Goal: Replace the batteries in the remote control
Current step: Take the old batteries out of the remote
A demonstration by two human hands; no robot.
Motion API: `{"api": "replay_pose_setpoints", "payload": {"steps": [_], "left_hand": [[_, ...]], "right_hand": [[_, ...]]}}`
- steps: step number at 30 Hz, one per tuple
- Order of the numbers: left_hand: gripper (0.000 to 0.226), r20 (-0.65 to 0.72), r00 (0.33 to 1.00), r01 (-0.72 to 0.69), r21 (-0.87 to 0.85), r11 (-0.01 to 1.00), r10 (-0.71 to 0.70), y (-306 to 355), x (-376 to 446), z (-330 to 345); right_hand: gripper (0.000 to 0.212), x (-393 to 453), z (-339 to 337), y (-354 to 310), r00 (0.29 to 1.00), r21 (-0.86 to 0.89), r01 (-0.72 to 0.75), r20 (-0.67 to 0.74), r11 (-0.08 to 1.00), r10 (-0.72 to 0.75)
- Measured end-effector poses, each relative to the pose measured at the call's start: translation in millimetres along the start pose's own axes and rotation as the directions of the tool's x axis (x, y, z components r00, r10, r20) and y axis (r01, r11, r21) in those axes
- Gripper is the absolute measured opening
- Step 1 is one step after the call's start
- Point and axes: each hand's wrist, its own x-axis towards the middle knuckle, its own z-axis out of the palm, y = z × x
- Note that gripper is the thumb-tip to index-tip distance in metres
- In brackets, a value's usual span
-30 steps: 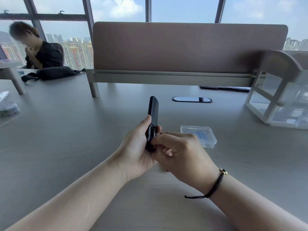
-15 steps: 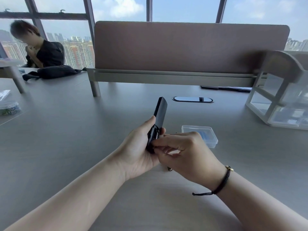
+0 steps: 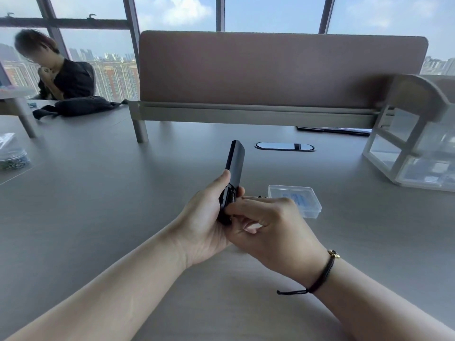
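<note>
On a grey desk (image 3: 98, 217) by tall windows, the left hand (image 3: 204, 225) clasped the slim, light, rigid remote (image 3: 234, 168) by its lower end, upright, while the right hand (image 3: 268, 225) pinched inside its open compartment, where small batteries could slip.

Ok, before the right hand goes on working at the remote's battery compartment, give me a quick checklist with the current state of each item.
1. Remote control held firmly in the left hand: ok, thumb and fingers wrap its lower half.
2. Battery compartment open: ok, the back looks uncovered near the lower end.
3. Right hand at the compartment: ok, its fingertips touch the opening.
4. Battery seated or removed: cannot tell, the fingers hide it.
5. Clear plastic box within reach: ok, on the table just beyond the right hand.
6. Box contents are fresh batteries: cannot tell.
</note>
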Motion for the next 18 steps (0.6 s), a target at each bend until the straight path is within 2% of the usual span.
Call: {"api": "replay_pose_setpoints", "payload": {"steps": [5,10,12,15,18], "left_hand": [[0.042,-0.071,0.997,-0.019,-0.026,0.999,0.017,-2.1,5.0,-1.8],[0.045,-0.077,0.996,-0.034,0.004,0.999,0.034,-1.7,8.8,-6.8],[0.043,-0.069,0.995,-0.069,-0.001,0.998,0.069,0.0,10.3,-8.3],[0.043,-0.074,0.987,-0.138,0.062,0.989,0.142,3.5,12.7,-11.0],[0.042,-0.153,0.968,-0.184,0.104,0.977,0.199,7.4,15.0,-16.8]], "right_hand": [[0.023,-2.1,-1.5,3.8,0.998,0.133,-0.058,-0.001,0.989,0.059],[0.016,-2.9,-1.0,4.6,0.972,0.242,-0.233,0.025,0.942,0.234],[0.013,0.5,-2.9,3.7,0.93,0.332,-0.353,0.022,0.875,0.367],[0.011,7.8,-10.4,9.0,0.817,0.587,-0.475,0.017,0.656,0.576],[0.01,14.3,-22.2,18.1,0.725,0.62,-0.517,-0.05,0.59,0.687]]}}
